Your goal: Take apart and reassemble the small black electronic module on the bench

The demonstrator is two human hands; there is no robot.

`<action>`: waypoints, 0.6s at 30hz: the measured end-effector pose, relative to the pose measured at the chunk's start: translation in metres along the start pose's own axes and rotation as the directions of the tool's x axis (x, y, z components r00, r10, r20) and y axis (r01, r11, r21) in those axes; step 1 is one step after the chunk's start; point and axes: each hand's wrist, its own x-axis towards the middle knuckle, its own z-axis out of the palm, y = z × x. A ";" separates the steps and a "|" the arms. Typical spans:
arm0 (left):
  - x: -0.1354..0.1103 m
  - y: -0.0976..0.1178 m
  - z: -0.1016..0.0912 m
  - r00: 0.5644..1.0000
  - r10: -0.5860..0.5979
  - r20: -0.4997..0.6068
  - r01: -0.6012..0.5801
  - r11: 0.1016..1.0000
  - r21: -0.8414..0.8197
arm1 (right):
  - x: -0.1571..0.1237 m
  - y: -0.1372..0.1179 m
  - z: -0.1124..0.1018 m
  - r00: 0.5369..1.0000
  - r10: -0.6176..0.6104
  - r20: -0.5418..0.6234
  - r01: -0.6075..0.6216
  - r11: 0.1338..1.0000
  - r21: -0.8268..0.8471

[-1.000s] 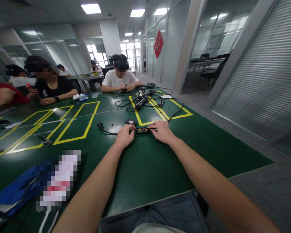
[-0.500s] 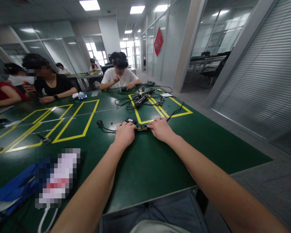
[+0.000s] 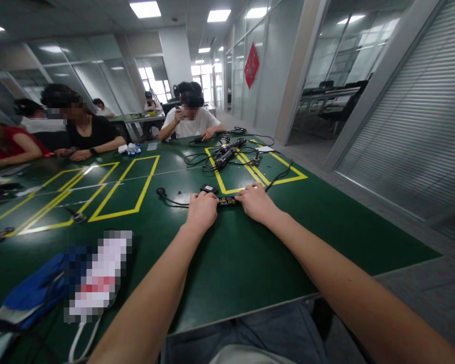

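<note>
A small black device with coloured parts lies on the green table between my two hands. My left hand is curled, fingers closed at the device's left end. My right hand rests knuckles up with its fingers bent onto the device's right end. A black cable with a round plug runs from under my left hand to the left. A small black box sits just beyond my left hand.
Yellow tape rectangles mark the table. A tangle of black cables and tools lies farther off. A blue and white bag sits at the near left. Several people sit along the left and far sides.
Both hands have stayed on the small device, shifting only slightly. The person across the table has raised a hand to the face.
</note>
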 end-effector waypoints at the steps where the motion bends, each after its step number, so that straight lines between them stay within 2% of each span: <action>1: 0.000 0.000 0.000 1.000 0.004 0.002 -0.004 1.000 0.005 | -0.001 -0.001 0.000 1.000 0.001 -0.003 -0.001 1.000 -0.004; 7: 0.001 0.001 0.001 1.000 0.011 -0.006 -0.011 1.000 0.000 | -0.006 -0.001 0.003 1.000 0.011 -0.023 -0.011 1.000 -0.011; 10: 0.003 0.001 0.004 0.999 0.002 -0.043 -0.005 0.999 -0.050 | -0.007 0.000 0.009 0.999 0.022 -0.040 -0.021 0.999 0.026; 18: 0.003 -0.008 0.008 0.970 -0.200 -0.139 0.181 0.974 -0.134 | -0.003 -0.007 0.024 0.987 0.075 -0.140 -0.039 0.968 0.247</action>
